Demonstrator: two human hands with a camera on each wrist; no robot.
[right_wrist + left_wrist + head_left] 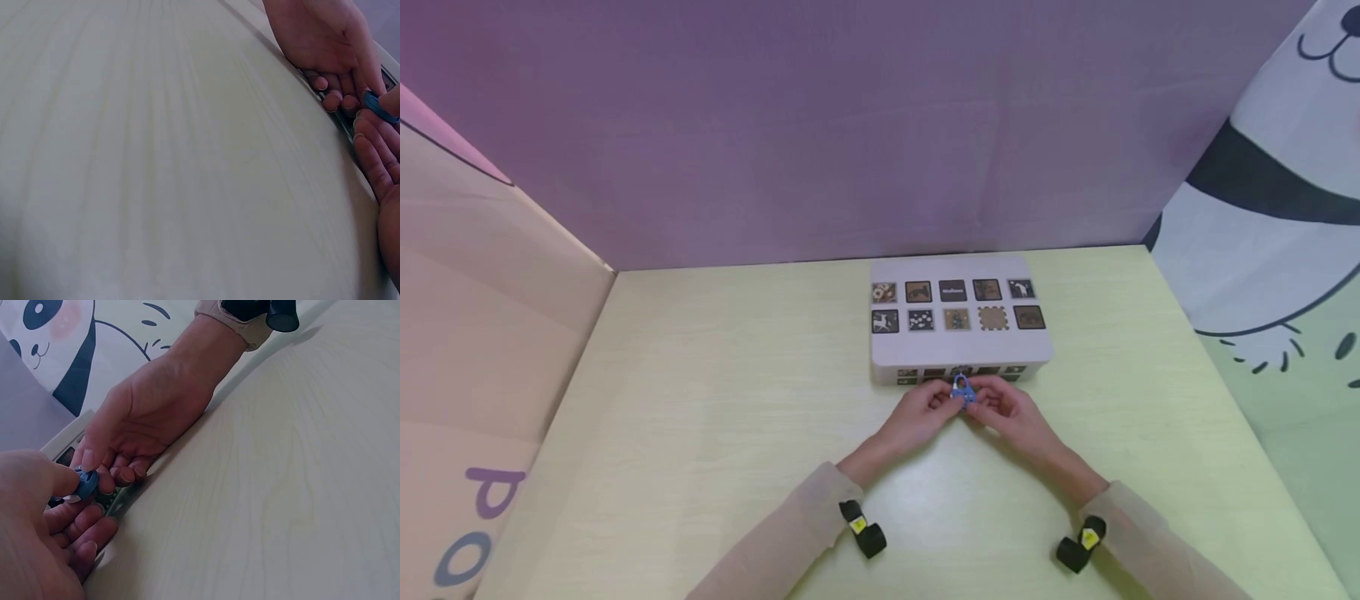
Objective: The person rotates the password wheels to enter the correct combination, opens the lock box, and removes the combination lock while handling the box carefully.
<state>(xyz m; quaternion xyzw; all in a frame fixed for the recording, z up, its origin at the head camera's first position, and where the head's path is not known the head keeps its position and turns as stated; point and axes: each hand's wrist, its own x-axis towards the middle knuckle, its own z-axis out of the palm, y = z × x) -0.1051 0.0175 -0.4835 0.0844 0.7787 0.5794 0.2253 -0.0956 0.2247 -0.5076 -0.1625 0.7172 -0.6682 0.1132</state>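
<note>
Blue, looped padlock (967, 395) is being pinched by left hand (921, 412) and right hand (1019, 420). It is being held beside white, rectangular, picture-printed box (973, 335).

Before the box (955, 348), your left grip (917, 417) and right grip (1018, 419) cover part of the blue padlock (963, 394), whose markings are too small to tell. On the box, lettering in the black square (952, 295) is too tiny to read. Nearer you than the box, the head view's edge cuts off your sleeves (782, 533).
</note>
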